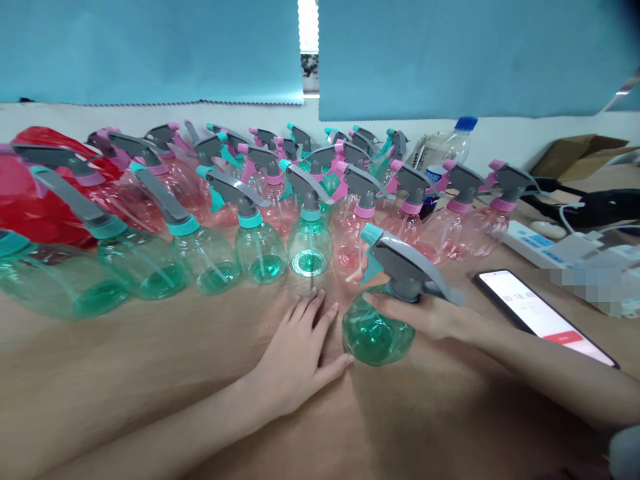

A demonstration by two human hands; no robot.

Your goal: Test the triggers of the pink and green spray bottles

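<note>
While the left hand (pixel 297 350) lies palm-down at lower centre, fingers loosely spread and holding nothing, the right hand (pixel 425 313) has the action: its fingers are wrapped around the neck of a green spray bottle (pixel 373 333), just right of centre! The bottle leans, its spray head (pixel 405 263) angled to the upper left; whether its base touches the tabletop (pixel 150 400), I can't tell. The step in hand looks like positioning this bottle, and any next move calls for a firm neck grip and a level base.

Now the edges: the green bottles (pixel 310 247) curve from centre to far left, the pink bottles (pixel 455 233) crowd behind the spray head, and a phone (pixel 545 317) lies just beyond the right forearm at right. Tight up there! The better room looks to be along the lower left, in front of that green row.
</note>
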